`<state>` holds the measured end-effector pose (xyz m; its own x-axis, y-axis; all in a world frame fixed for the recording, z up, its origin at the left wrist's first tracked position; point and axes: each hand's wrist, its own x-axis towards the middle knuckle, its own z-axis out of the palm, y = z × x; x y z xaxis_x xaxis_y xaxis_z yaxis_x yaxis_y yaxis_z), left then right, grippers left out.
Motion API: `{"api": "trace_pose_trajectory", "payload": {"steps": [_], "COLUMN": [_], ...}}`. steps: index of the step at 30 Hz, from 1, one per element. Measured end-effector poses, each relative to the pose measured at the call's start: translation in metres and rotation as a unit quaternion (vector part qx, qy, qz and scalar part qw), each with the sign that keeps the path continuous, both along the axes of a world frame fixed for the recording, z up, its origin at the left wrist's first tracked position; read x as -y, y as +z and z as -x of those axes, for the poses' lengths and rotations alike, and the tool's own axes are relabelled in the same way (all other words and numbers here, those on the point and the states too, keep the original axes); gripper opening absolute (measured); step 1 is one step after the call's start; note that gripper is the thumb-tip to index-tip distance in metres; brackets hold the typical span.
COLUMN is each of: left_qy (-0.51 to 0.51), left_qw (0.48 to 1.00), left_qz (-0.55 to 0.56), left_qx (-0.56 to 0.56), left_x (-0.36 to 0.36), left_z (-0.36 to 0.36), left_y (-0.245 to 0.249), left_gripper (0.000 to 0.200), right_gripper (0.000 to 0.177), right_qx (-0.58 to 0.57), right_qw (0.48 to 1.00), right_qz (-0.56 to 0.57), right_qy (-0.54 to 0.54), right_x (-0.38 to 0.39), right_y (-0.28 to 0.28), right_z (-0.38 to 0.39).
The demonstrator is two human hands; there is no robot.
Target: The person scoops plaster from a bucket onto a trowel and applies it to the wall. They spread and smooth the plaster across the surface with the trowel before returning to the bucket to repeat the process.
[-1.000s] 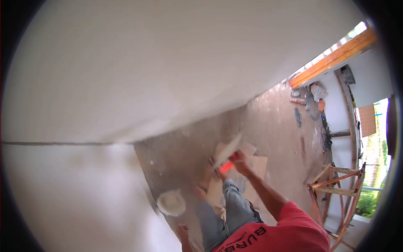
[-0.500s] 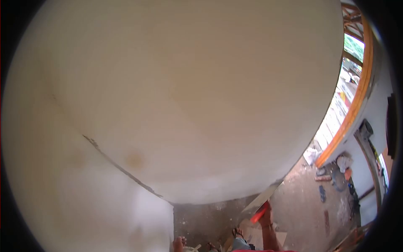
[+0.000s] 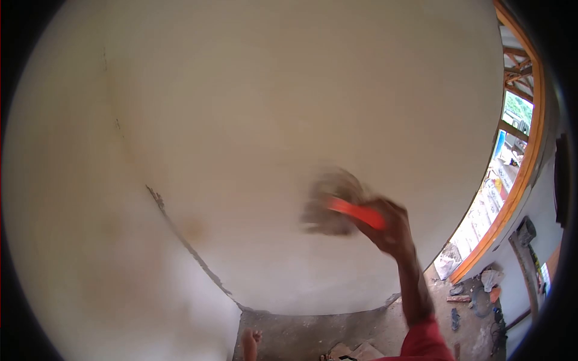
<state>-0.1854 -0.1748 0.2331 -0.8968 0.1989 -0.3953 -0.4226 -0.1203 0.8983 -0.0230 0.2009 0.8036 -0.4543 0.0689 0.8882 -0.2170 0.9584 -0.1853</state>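
Observation:
My right hand (image 3: 388, 225) is raised in front of the pale plastered wall (image 3: 271, 108), its fingers wrapped round the orange handle of a plastering trowel (image 3: 328, 207). The trowel's flat face is smeared by motion and overlaps the wall's lower middle. Low in the view, by the foot of the left-hand wall (image 3: 174, 301), my left hand (image 3: 251, 337) hangs with its fingers curled in and nothing showing in them.
A dark rough crack (image 3: 186, 243) runs down the corner between the walls. At right is an orange wooden frame (image 3: 512, 204) around an opening. Below it, a bag (image 3: 490, 277), a brick-coloured piece (image 3: 459, 299) and a blue sandal (image 3: 455, 319) lie on the floor (image 3: 289, 328).
My right hand has risen from low near the floor up to the wall, carrying the trowel. My left hand stays low, a little further left. The view has tilted slightly upward.

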Motion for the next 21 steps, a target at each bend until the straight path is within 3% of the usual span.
{"api": "trace_pose_trajectory", "payload": {"steps": [2,3,4,6,9,10,14,16,19,20,21], "left_qy": [-0.038,-0.054,-0.071,-0.092,-0.103,-0.108,-0.144,-0.173,-0.172,-0.168,-0.164], "left_qw": [0.999,0.997,0.994,0.99,0.988,0.988,0.986,0.98,0.981,0.983,0.985], "left_qz": [-0.023,-0.031,-0.038,-0.058,-0.082,-0.078,-0.068,-0.064,-0.065,-0.063,-0.049], "left_qx": [-0.029,-0.049,-0.07,-0.093,-0.083,-0.073,-0.055,-0.073,-0.061,-0.036,-0.018], "left_x": [-0.024,-0.035,-0.045,-0.056,-0.059,-0.054,-0.041,-0.028,0.006,0.022,0.034], "left_z": [0.018,0.022,0.029,0.043,0.053,0.057,0.066,0.067,0.092,0.09,0.09], "left_y": [0.042,0.061,0.076,0.097,0.111,0.107,0.113,0.109,0.093,0.08,0.069], "left_gripper": [0.04,0.039,0.039,0.037,0.035,0.035,0.036,0.039,0.042,0.043,0.044], "right_gripper": [0.036,0.038,0.035,0.032,0.03,0.029,0.025,0.029,0.054,0.062,0.052], "right_qx": [0.007,-0.127,-0.146,-0.087,0.042,0.029,-0.027,0.074,-0.005,-0.079,-0.093], "right_qw": [0.961,0.912,0.866,0.858,0.848,0.848,0.833,0.885,0.921,0.955,0.97], "right_qz": [-0.273,-0.376,-0.457,-0.483,-0.458,-0.466,-0.49,-0.42,-0.286,-0.191,-0.076], "right_qy": [-0.054,-0.101,-0.138,-0.153,-0.263,-0.251,-0.255,-0.185,-0.263,-0.211,-0.213], "right_x": [0.035,0.034,0.034,0.031,0.051,0.052,0.045,0.057,0.066,0.054,0.044], "right_y": [0.083,0.105,0.135,0.19,0.223,0.215,0.093,0.057,0.105,0.14,0.172], "right_z": [0.048,0.085,0.112,0.171,0.207,0.215,0.231,0.21,0.17,0.16,0.151]}}
